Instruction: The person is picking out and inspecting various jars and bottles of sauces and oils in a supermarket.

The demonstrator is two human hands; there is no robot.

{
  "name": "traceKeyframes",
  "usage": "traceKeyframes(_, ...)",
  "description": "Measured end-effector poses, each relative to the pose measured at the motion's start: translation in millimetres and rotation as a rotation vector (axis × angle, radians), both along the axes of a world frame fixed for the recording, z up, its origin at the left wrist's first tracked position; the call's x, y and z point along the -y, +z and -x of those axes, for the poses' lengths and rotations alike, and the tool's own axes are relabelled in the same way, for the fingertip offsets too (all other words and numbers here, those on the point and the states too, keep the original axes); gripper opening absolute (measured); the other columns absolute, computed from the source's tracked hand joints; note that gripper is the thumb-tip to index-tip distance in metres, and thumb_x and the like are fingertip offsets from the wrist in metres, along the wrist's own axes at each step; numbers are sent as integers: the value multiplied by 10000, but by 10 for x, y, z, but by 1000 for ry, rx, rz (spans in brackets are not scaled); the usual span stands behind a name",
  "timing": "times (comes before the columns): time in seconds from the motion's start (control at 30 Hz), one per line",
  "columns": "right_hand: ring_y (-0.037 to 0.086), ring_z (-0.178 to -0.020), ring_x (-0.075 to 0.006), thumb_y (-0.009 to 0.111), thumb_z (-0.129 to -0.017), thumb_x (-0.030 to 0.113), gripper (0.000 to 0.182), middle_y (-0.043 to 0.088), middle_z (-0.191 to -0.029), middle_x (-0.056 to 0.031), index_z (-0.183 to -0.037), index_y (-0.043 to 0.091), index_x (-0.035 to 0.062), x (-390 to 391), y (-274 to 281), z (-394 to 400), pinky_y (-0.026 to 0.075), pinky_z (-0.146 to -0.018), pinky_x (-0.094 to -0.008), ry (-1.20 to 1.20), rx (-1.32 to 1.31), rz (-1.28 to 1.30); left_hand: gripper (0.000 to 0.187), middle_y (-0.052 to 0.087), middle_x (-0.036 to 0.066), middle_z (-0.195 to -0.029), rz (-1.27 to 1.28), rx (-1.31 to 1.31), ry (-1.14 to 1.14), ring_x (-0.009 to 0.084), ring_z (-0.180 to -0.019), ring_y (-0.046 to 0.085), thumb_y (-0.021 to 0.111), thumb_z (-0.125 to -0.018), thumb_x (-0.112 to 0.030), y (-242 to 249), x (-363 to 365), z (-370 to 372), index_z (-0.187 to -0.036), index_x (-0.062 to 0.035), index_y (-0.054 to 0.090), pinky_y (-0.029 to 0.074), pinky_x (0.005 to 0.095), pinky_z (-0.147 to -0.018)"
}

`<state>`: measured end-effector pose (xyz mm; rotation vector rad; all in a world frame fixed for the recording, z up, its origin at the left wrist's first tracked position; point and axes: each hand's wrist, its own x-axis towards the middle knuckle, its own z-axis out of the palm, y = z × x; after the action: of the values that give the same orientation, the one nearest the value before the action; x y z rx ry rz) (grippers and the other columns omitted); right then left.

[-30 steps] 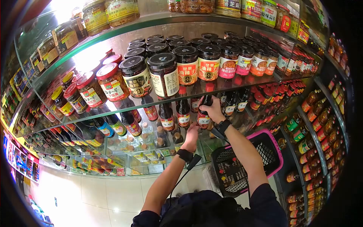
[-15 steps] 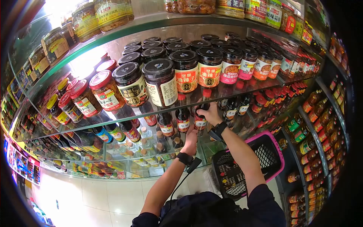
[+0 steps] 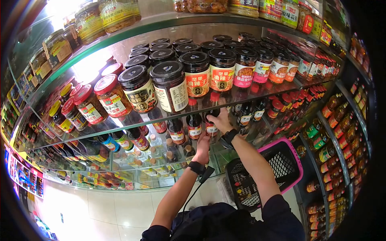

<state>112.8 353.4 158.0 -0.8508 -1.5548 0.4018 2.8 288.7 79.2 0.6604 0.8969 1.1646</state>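
Observation:
My right hand [image 3: 219, 121] is closed round the upper part of a dark sauce bottle [image 3: 211, 130] with a red cap and a red-and-white label. The bottle stands upright at the front edge of the shelf below the jars. My left hand [image 3: 203, 148] is at the bottle's lower left side, its thumb against the base and its other fingers mostly hidden. Just left of it is a similar sauce bottle [image 3: 194, 127]. Directly above my hands, black-lidded chilli oil jars [image 3: 197, 78] line the glass shelf.
The glass shelf edge [image 3: 177, 116] passes just above my hands. A black shopping basket [image 3: 287, 170] with a pink rim is below my right forearm. Red-lidded jars [image 3: 112, 96] stand to the left, clear bottles [image 3: 155, 152] lower down. A rack of bottles [image 3: 327, 154] is at the right.
My right hand and the bottle it grips have shifted very slightly left. My left hand has hardly moved.

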Motion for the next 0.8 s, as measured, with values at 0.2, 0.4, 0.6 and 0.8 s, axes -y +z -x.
traceKeyframes(0.2,354,-1047,-313,660,-571,128,665,361,-1089,-162,-1151,351,26,-72,-107,15,262,-935,-382,-29,-5,-32,391,451,-63,-1007,-10,101,-38,68,-937,404,434,-803,-203,23,58,24,-1189,-154,399,273,251,-887)
traceKeyframes(0.4,289,-1122,-312,690,-597,182,761,322,-1171,-171,-1227,292,25,2,-103,-7,219,-971,-383,-83,31,16,599,189,29,-1400,-16,139,-68,173,-1307,113,422,-851,-322,73,132,0,-1352,-111,171,98,312,-1041)
traceKeyframes(0.6,182,-1229,-317,651,-680,213,800,229,-1313,-180,-1319,201,45,156,-69,-82,149,-1016,-382,47,-98,71,485,386,-3,-1193,-61,123,-49,132,-1103,365,440,-862,-359,-126,148,-5,-1262,-114,320,270,283,-953)
traceKeyframes(0.8,166,-1280,-266,566,-732,94,692,208,-1371,-149,-1328,217,40,433,-47,-146,157,-1027,-360,49,-113,26,417,434,8,-1116,-78,71,127,142,-1049,406,430,-868,-334,-70,369,-6,-1217,-113,370,335,287,-896)
